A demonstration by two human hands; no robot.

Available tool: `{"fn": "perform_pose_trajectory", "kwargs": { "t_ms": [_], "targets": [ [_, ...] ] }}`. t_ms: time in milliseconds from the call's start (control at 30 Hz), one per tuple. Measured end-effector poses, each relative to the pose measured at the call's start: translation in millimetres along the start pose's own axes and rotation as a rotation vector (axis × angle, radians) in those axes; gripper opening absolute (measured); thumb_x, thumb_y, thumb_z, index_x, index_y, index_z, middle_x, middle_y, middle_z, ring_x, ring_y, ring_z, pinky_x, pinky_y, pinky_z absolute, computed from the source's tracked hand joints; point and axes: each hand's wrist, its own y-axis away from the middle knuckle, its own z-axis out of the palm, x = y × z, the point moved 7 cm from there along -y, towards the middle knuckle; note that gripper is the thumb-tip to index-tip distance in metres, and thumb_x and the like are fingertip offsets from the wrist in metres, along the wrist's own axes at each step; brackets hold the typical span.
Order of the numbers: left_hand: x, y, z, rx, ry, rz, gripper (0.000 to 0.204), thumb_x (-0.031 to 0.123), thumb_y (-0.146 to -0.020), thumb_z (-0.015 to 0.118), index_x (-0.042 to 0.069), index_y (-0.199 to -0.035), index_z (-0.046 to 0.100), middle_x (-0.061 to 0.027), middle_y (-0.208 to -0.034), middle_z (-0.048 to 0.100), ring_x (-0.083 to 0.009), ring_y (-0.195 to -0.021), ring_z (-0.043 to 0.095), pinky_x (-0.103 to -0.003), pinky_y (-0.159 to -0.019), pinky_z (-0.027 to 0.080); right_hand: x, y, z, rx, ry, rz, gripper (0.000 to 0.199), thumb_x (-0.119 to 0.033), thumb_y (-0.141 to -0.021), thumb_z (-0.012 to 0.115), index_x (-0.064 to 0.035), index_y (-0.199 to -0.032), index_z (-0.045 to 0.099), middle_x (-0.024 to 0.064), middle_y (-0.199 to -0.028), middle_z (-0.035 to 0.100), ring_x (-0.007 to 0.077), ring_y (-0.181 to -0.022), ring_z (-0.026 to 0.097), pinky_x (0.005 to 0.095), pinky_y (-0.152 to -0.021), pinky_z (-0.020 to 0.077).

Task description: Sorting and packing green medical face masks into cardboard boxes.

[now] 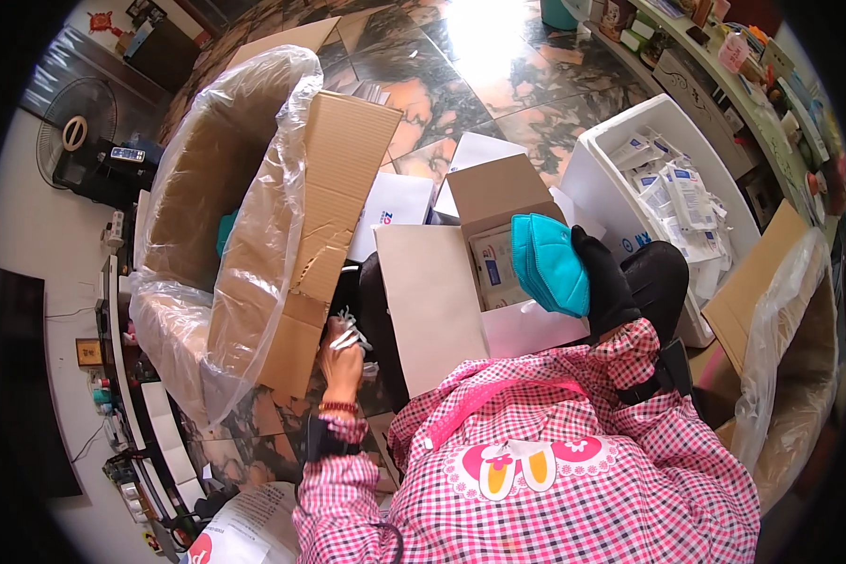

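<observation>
My right hand, in a black glove, grips a stack of teal folded face masks over the right side of an open white carton. That carton rests on my lap with its flaps spread, and flat printed packets lie inside it. Low on the left, my bare left hand is closed round a bunch of short white strips, beside the large cardboard box. Its fingertips are partly hidden by the strips.
A large cardboard box lined with clear plastic stands at left, with something teal inside. At right are a white foam bin full of white packets and another plastic-lined box. White cartons sit ahead on the marbled floor tiles.
</observation>
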Motion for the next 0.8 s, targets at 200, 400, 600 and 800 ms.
{"fn": "perform_pose_trajectory", "kwargs": {
  "t_ms": [200,400,600,800],
  "targets": [
    [22,-25,1,0.074,0.121,-0.011,0.027,0.022,-0.100,0.049,-0.004,-0.099,0.058,-0.0243,-0.090,0.066,-0.0435,-0.084,0.064,-0.050,-0.073,0.048,3,2,-11,0.032,0.004,-0.024,0.037,-0.027,-0.102,0.052,-0.0013,-0.127,0.059,0.0122,-0.111,0.068,0.0238,-0.097,0.068,0.0345,-0.090,0.0548],
    [106,-2,-51,0.017,0.612,-0.061,0.032,0.021,-0.103,0.051,-0.004,-0.083,0.055,-0.0086,-0.074,0.057,-0.0191,-0.061,0.051,-0.032,-0.058,0.042,-1,8,-14,0.053,0.005,-0.049,0.035,-0.025,-0.102,0.051,-0.0008,-0.126,0.059,0.0124,-0.110,0.068,0.0242,-0.097,0.068,0.0347,-0.089,0.0550],
    [248,1,-127,-0.107,1.064,0.199,0.020,0.023,-0.101,0.059,0.005,-0.107,0.053,0.0080,-0.074,0.044,0.0012,-0.057,0.035,-0.018,-0.048,0.025,-14,18,2,0.030,0.046,-0.089,0.032,-0.022,-0.101,0.053,-0.0008,-0.123,0.061,0.0119,-0.108,0.069,0.0234,-0.095,0.068,0.0341,-0.087,0.0549],
    [314,-16,-48,-0.512,1.096,0.183,0.027,0.025,-0.096,0.067,0.004,-0.110,0.057,0.0062,-0.081,0.050,0.0006,-0.062,0.038,-0.018,-0.050,0.028,-31,30,22,-0.008,0.122,-0.158,0.029,-0.018,-0.100,0.054,-0.0008,-0.121,0.063,0.0114,-0.105,0.069,0.0225,-0.093,0.068,0.0336,-0.085,0.0548]
  ]
}}
